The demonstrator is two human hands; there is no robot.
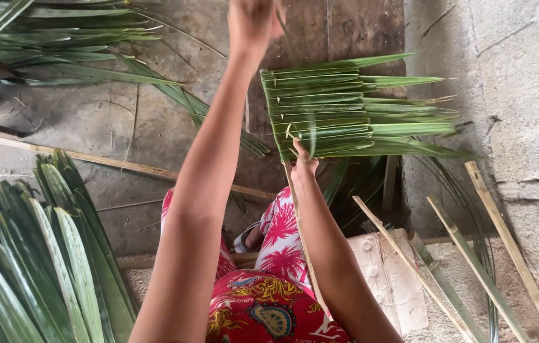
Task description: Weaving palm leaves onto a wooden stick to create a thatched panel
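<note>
A panel of folded green palm leaves (339,108) hangs on a thin stick (302,241) in front of me. My right hand (304,162) grips the panel's lower edge where the stick comes out. My left hand (253,19) is raised high above the panel, fingers closed on a thin strip (285,44) that runs down toward the leaves. The strip is faint and blurred. My knees in red patterned cloth (269,298) are below.
A stack of folded palm leaves (40,254) lies at the lower left, and loose fronds (60,38) lie at the top left. Several split sticks (454,286) lean at the lower right beside a grey block wall (517,95). A pale block (390,279) sits under my right arm.
</note>
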